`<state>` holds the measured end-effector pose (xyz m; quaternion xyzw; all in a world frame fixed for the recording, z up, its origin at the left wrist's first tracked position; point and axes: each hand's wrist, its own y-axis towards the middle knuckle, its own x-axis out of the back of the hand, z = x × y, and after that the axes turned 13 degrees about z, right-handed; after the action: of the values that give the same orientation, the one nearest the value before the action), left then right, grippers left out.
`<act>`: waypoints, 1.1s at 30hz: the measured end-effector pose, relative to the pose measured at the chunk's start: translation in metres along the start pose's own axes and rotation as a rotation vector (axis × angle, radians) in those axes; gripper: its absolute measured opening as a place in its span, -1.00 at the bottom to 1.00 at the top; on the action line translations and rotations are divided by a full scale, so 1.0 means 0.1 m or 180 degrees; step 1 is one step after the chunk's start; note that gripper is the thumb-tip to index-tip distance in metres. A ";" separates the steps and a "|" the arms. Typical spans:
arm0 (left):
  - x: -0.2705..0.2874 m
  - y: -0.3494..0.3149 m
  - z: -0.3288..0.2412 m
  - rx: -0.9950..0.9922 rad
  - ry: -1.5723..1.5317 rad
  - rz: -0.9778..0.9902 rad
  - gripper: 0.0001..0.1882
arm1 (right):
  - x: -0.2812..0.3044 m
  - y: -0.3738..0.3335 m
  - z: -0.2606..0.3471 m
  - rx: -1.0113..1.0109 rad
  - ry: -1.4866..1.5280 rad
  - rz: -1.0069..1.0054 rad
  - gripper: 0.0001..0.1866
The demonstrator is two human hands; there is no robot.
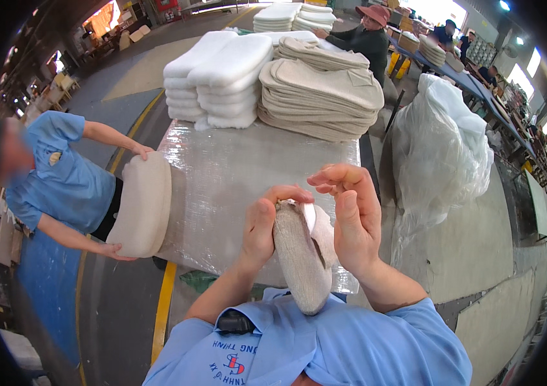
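Observation:
A beige knit-covered cushion stands on end against my chest, seen from its narrow side. White filling or lining shows at the open flap near its top. My left hand closes on its upper left edge, fingers bent over the top and thumb along the side. Close by the flap on the other side, my right hand is raised with its fingers bent and thumb apart, and nothing shows in it. Whether its palm touches the cover is hard to see.
Before me is a plastic-wrapped table bearing stacked white pads and beige covers. At left a co-worker in blue holds a pale cushion. A large clear plastic bag stands right. Another person works behind the stacks.

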<state>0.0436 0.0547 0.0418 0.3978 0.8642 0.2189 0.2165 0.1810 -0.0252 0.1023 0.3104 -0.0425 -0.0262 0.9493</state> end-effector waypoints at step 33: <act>-0.39 0.44 0.37 0.0222 0.0342 0.0156 -0.06 | 0.30 -0.04 -0.18 -0.0401 -0.0385 0.0382 0.11</act>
<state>0.1131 0.0577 0.0438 0.4139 0.8717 0.2149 0.1504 0.2120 -0.0206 0.0875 0.2449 -0.1164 0.0094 0.9625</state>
